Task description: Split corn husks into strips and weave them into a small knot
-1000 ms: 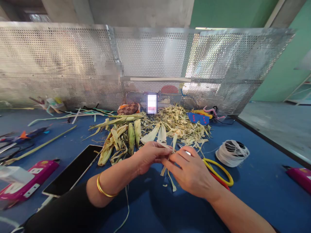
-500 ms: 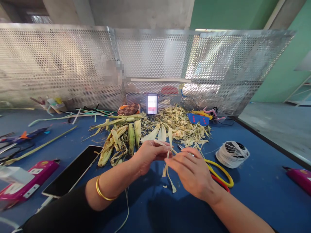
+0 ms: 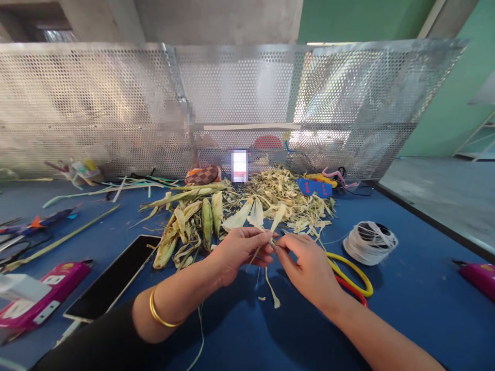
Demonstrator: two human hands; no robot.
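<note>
Pale corn husk strips (image 3: 256, 213) fan upward from the fingers of my left hand (image 3: 242, 252), which pinches their gathered lower ends. My right hand (image 3: 307, 263) meets it at the same spot, thumb and fingertips closed on the base of a husk strip (image 3: 278, 217) that stands up between the hands. Below the fingers, a thin curled husk strip (image 3: 274, 296) hangs or lies over the blue table; which, I cannot tell. The exact grip point is hidden by the fingertips. Beside my right wrist are yellow and red looped handles (image 3: 365, 288), partly covered by the hand.
Behind the hands lie a heap of husk scraps (image 3: 294, 198) and whole husks (image 3: 174, 237). A spool of white string (image 3: 370, 243) stands at right. On the left are a phone (image 3: 112, 278) and a magenta power strip (image 3: 50, 293). A perforated metal screen (image 3: 235, 87) closes the back.
My right hand has turned and drawn its fingers in closer to my left. The upright husk strip now leans right and shows wider. A strip below the fingers has shifted left.
</note>
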